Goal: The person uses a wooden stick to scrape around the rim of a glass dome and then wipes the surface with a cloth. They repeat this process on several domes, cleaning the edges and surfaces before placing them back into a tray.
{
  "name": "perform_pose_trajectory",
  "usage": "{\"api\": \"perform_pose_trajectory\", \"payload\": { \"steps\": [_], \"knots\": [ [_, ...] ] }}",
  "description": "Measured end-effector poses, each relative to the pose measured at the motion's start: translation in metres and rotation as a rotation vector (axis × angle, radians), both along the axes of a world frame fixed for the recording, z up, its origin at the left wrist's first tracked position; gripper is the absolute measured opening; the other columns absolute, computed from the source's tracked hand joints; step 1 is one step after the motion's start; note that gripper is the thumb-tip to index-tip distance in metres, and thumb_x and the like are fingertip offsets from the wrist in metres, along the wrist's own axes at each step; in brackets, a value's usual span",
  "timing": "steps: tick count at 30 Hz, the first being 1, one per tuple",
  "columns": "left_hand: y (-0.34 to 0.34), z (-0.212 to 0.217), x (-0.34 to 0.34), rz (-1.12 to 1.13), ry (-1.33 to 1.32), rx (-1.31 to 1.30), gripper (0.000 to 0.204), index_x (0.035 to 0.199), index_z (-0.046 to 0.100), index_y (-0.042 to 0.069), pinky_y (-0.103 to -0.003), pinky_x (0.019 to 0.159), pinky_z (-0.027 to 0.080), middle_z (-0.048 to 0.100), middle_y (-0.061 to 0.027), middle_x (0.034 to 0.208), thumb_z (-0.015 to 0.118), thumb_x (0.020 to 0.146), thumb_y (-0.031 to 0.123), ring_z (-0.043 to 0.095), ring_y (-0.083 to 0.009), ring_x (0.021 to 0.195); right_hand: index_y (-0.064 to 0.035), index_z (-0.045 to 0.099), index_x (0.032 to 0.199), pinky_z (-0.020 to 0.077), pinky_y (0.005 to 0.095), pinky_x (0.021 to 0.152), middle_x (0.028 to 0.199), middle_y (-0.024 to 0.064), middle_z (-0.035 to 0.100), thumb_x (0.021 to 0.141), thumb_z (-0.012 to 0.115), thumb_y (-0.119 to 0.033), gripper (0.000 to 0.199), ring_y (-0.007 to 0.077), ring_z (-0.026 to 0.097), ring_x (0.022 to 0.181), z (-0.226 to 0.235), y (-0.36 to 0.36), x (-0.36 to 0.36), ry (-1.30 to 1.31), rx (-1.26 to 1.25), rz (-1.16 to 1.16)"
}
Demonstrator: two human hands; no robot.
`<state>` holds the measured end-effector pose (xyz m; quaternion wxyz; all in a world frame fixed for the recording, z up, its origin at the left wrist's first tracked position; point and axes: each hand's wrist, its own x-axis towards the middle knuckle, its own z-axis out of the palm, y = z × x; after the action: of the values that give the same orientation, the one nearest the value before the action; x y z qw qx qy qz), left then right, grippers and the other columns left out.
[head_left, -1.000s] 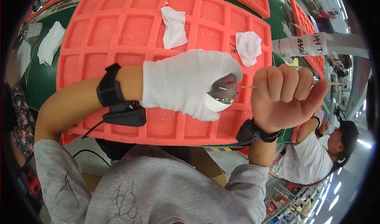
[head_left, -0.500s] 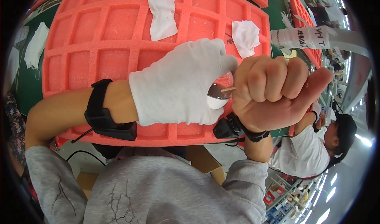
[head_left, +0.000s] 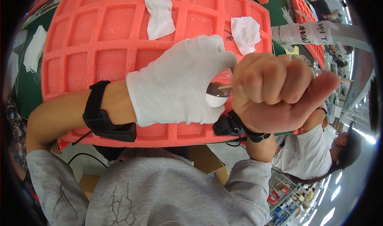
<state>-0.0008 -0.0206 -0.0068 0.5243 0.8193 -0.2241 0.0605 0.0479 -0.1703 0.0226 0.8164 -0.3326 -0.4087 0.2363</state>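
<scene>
While only the head view is given, both hands are seen at the centre of the frame, raised above a large red foam tray [head_left: 79,46] divided into square cells. The left hand [head_left: 175,82], covered by a white glove, is curled around a small round, glossy object [head_left: 217,95] with a pale underside; the gloved fingers are closed over it from above and the thumb is pressed from below, so most of the object is hidden. The right hand [head_left: 275,92] is bare and clenched into a tight fist, fingers pressed together and thumb laid out toward the right edge of the frame. A thin wooden stick [head_left: 224,87] is gripped in this fist. Its long axis is seen to run nearly level across the frame, tilted slightly, and its visible tip is pointed left, touching the round object. A short length of what may be its other end is seen beyond the thumb at the right, though this cannot be told for certain.

Black bands are worn on both wrists. Two white cloths [head_left: 159,14] [head_left: 245,32] are laid in tray cells at the upper centre and upper right. A seated person [head_left: 307,150] in a white shirt is visible at the lower right.
</scene>
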Motion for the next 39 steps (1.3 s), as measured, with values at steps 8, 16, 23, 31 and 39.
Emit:
{"api": "perform_pose_trajectory", "payload": {
  "steps": [8,16,23,31,39],
  "knots": [
    [-0.002,-0.004,0.001,0.001,0.067,-0.112,0.033,0.083,0.052,-0.001,-0.04,0.06,0.043,0.054,-0.0157,0.077,0.078,0.071,0.015,0.053,-0.0328,0.067,-0.0165,0.031,0.065,0.0154,0.0231,0.036,0.052,-0.0044,0.031,0.107,0.024,-0.061,0.062,0.0069,0.02,0.038,0.001,-0.003,0.003,0.015,0.001,-0.019],
    [0.001,-0.001,0.0,0.006,0.022,-0.008,0.035,0.087,0.054,-0.002,-0.04,0.062,0.046,0.055,-0.0158,0.082,0.08,0.071,0.014,0.056,-0.0333,0.07,-0.0162,0.031,0.065,0.0159,0.023,0.035,0.052,-0.0039,0.031,0.107,0.025,-0.061,0.062,0.0075,0.02,0.039,0.002,-0.005,0.007,-0.023,0.032,0.025],
    [0.002,-0.002,-0.001,-0.003,0.03,-0.04,0.035,0.086,0.054,-0.002,-0.041,0.062,0.045,0.054,-0.0165,0.08,0.08,0.071,0.015,0.055,-0.0347,0.071,-0.0163,0.031,0.065,0.0157,0.0225,0.035,0.052,-0.0042,0.031,0.107,0.027,-0.062,0.062,0.0076,0.02,0.04,0.004,-0.006,0.005,0.029,0.014,-0.023],
    [0.004,0.001,0.0,-0.011,0.015,0.058,0.034,0.087,0.054,-0.001,-0.042,0.062,0.044,0.053,-0.0174,0.08,0.08,0.072,0.015,0.054,-0.0354,0.072,-0.0168,0.032,0.065,0.0159,0.0233,0.035,0.052,-0.0049,0.031,0.107,0.026,-0.062,0.061,0.0078,0.021,0.039,0.003,-0.005,0.005,-0.006,-0.036,-0.001],
    [0.001,-0.003,0.001,-0.007,0.008,0.046,0.031,0.087,0.056,0.001,-0.041,0.066,0.045,0.053,-0.0153,0.08,0.079,0.071,0.015,0.055,-0.036,0.076,-0.0172,0.031,0.065,0.0158,0.0235,0.035,0.053,-0.0048,0.032,0.107,0.026,-0.062,0.061,0.0076,0.021,0.039,0.004,0.0,-0.001,-0.003,-0.04,-0.06]
  ]
}}
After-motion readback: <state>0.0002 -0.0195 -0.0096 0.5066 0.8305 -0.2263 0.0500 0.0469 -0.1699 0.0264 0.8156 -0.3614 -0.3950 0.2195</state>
